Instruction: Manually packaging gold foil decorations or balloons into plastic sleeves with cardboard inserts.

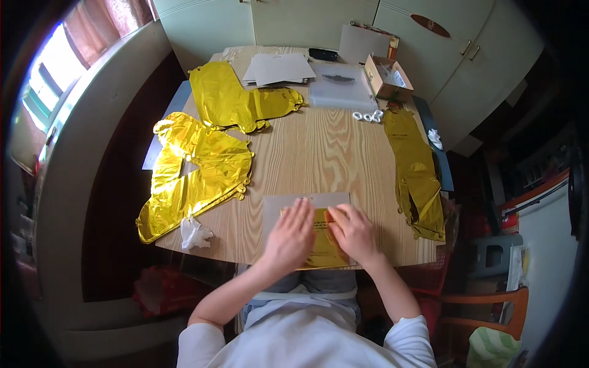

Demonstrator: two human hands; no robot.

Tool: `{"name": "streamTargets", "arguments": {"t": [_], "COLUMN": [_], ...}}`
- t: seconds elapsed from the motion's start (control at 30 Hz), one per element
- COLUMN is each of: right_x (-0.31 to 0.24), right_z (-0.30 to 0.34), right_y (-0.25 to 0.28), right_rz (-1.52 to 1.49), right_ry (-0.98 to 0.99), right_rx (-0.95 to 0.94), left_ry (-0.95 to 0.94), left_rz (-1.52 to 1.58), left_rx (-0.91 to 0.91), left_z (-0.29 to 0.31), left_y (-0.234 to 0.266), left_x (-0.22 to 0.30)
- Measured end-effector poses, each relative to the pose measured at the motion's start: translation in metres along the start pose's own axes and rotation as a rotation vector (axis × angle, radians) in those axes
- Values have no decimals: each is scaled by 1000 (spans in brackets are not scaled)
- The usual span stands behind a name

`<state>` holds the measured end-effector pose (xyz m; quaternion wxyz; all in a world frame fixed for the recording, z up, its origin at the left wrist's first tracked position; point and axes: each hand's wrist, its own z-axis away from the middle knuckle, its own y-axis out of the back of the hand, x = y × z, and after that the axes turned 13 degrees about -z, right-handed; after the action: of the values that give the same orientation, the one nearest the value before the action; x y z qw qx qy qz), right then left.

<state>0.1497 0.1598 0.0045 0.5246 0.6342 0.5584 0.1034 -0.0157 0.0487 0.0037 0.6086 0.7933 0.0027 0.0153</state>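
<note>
Left hand [291,238] flat, gripping nothing, on folded gold foil [323,246] | right hand [354,234] bent-fingered at its right side, grip unclear | foil between them, neither nearer; long axis unclear | over grey sheet [271,211], bench's [307,156] near edge

Pale cabinets [313,26] behind; bright window [60,52] left, pink curtain [92,34].

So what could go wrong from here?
The folded gold foil under the left hand and right hand lies at the table's near edge, so it might slip off or spring open if both hands let go.
The crumpled white tissue sits by the edge on the left; a forearm could perhaps brush it down.
The long gold foil on the right reaches close to the edge and might slide off if bumped.
</note>
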Motion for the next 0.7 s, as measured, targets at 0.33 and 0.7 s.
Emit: {"name": "streamTargets", "arguments": {"t": [0.33,0.7], "right_x": [-1,1], "right_z": [7,13], "right_y": [-3,-8], "right_rz": [124,204], "right_ry": [46,31], "right_rx": [-147,-117], "left_ry": [96,189], "left_rz": [10,-54], "left_rx": [-114,-199], "left_z": [7,24], "left_y": [-10,2], "left_x": [20,1]}}
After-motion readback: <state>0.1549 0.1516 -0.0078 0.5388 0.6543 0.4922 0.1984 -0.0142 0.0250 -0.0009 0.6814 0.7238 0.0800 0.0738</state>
